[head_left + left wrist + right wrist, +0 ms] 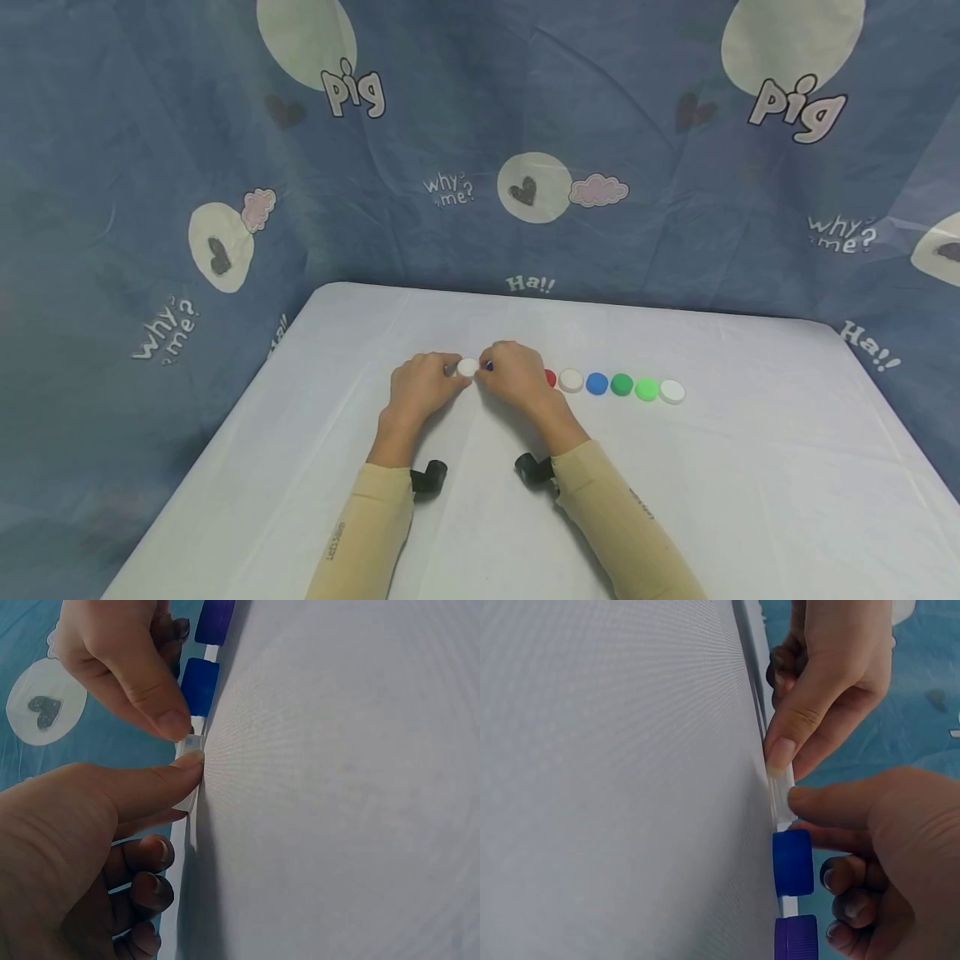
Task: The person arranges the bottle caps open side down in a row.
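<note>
A white bottle cap (467, 367) stands on the table between both hands, at the left end of a row of caps. My left hand (423, 385) pinches it from the left with thumb and finger. From the other side, the thumb and finger of my right hand (516, 375) pinch its edge. The wrist views show the cap (781, 799) low against the tabletop, partly covered by fingertips. Beside it come a blue cap (200, 687) and a purple cap (215, 621). The right hand mostly hides these two in the head view.
The row runs on rightward with a red cap (551, 378), a white one, a blue cap (597, 383), a dark green cap (622, 384), a light green cap (647, 389) and a white end cap (672, 392). A white cloth covers the table (750, 475); a printed blue curtain (450, 108) hangs behind.
</note>
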